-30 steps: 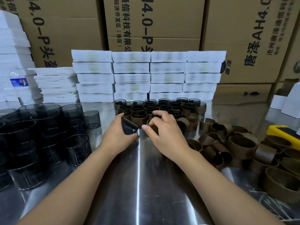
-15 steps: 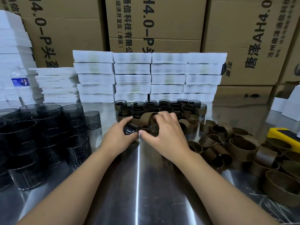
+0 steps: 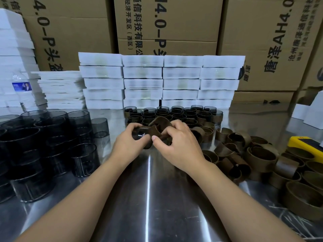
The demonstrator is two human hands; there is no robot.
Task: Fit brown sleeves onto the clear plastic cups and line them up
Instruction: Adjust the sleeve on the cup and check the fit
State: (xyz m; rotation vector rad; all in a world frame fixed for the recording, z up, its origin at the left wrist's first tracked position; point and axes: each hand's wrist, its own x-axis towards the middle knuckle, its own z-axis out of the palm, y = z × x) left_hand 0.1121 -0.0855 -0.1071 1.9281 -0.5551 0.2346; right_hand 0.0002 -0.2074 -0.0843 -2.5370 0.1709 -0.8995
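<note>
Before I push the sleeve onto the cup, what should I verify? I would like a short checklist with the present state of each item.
1. Left hand grips the cup: ok.
2. Right hand pinches the brown sleeve: ok.
3. Sleeve opened into a round ring: not ok, it is bent and folded.
4. Sleeve opening lined up with the cup end: cannot tell, fingers hide it.
5. Pile of loose sleeves close beside the right arm: ok.
</note>
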